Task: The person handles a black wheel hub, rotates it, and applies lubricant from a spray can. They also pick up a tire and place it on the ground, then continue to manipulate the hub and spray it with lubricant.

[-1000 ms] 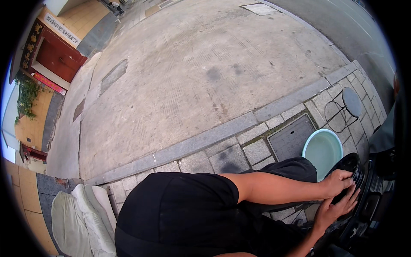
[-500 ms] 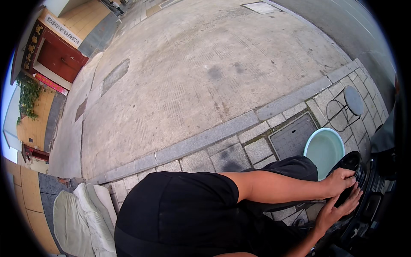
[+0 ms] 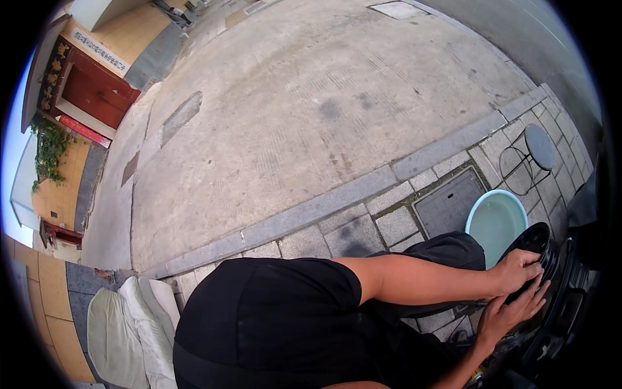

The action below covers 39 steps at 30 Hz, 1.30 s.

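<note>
A glossy black, round, wheel-like part (image 3: 534, 238) stands tilted at the lower right, with ridges along its side; its exact kind is unclear. My left hand (image 3: 516, 272), reaching across from the left, is closed with bent fingers on its near edge. Just below, my right hand (image 3: 510, 318) comes up from the lower edge. Its fingers are stretched out and a little spread, lying against the part, with the tips close to my left fingers. My hands hide the part's lower half. Beside it sits a pale green basin (image 3: 495, 223) of water.
A small round stool (image 3: 539, 148) with thin metal legs stands beyond the basin. Dark machinery (image 3: 570, 311) crowds the right edge. A grey cover plate (image 3: 450, 202) lies in the paving. Pale cushions (image 3: 120, 337) lean at the lower left. A kerb (image 3: 311, 211) crosses the pavement.
The whole view has shifted slightly, moving the scene a little to the right. Both hands stay at the black part, with only a small shift of the fingers.
</note>
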Tool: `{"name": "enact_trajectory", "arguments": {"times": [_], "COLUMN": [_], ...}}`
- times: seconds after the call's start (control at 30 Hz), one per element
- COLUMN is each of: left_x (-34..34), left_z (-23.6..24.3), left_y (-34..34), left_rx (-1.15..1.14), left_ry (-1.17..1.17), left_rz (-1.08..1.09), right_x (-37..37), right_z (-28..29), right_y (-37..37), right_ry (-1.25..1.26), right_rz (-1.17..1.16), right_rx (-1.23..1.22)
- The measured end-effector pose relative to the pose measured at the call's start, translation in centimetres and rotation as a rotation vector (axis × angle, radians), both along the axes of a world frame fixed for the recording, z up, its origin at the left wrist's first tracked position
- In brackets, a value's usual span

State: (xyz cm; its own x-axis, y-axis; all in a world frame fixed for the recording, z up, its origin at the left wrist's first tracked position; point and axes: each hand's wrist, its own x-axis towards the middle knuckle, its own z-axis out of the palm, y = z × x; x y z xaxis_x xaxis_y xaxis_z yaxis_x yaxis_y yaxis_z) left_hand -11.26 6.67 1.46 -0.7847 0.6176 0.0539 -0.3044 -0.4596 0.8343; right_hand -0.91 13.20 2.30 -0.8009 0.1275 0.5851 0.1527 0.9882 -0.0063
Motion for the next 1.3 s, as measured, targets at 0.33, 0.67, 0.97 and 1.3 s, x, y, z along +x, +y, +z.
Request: {"name": "enact_trajectory", "arguments": {"times": [0.33, 0.67, 0.97, 1.3], "left_x": [-0.1, 0.2, 0.6, 0.9], "left_z": [0.1, -0.7, 1.1, 1.0], "left_y": [-0.1, 0.9, -3.3, -2.9], "left_rx": [0.084, 0.033, -0.008, -0.043], "left_ry": [-0.048, -0.057, -0.258, -0.225], "left_rz": [-0.003, -0.061, -0.054, -0.099], "right_x": [0.1, 1.3, 3.1, 3.5], "right_z": [0.2, 1.0, 0.6, 0.8], "right_y": [-0.4, -0.1, -2.0, -0.8], "right_ry": [0.046, 0.064, 0.372, 0.404], "right_rz": [0.037, 0.062, 0.018, -0.018], "right_rx": [-0.034, -0.175, -0.498, -0.510]}}
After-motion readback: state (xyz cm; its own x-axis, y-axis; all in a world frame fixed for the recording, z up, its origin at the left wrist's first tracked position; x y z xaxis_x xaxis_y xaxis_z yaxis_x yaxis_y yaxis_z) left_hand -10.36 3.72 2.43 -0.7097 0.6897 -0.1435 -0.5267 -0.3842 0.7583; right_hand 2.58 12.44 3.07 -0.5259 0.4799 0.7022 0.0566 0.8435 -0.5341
